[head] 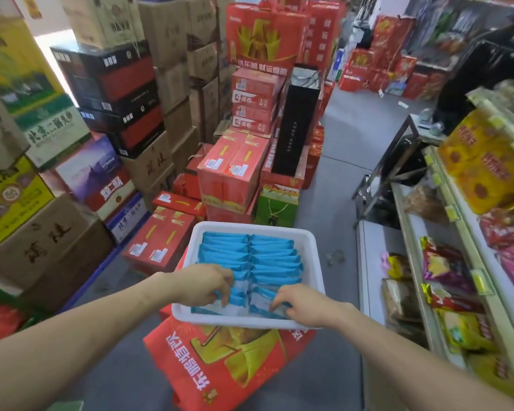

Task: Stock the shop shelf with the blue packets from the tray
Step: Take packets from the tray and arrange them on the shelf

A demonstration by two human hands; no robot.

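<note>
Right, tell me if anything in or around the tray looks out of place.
The blue packets lie in neat rows at the far end of the tray but jumbled and tilted at the near end. A crumpled scrap lies on the floor.

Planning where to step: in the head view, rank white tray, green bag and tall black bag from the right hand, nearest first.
1. white tray, around the right hand.
2. green bag, beyond the tray's far rim.
3. tall black bag, farther back among red cartons.
</note>
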